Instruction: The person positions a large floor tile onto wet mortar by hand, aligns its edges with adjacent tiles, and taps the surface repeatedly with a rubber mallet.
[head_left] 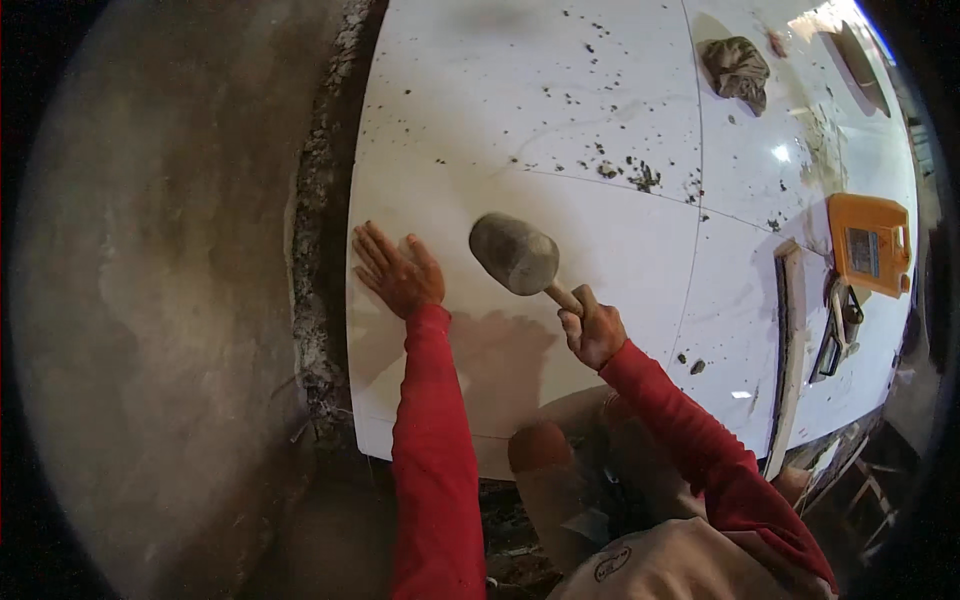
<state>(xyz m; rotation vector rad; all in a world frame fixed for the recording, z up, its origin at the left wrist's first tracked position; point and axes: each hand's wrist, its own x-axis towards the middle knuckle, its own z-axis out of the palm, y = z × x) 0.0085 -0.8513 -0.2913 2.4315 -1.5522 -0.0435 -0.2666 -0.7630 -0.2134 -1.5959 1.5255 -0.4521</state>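
My right hand (600, 332) is closed round the wooden handle of a rubber mallet (512, 255). The mallet's dark, dusty head hangs over a large white floor tile (450, 190), tilted to the left; whether it touches the tile I cannot tell. Flat on the same tile, close to its left edge, rests my left hand (400, 274) with the fingers spread and nothing in it. Red sleeves cover both of my forearms. My bent knee shows at the tile's near edge.
Crumbs of dark mortar (640, 178) lie scattered over the tiles. To the right are a wooden straightedge (790, 350), a trowel (838, 330) and an orange case (868, 225). A crumpled dark cloth (737, 72) lies far off. A bare wall (170, 250) stands left, beyond a rough gap.
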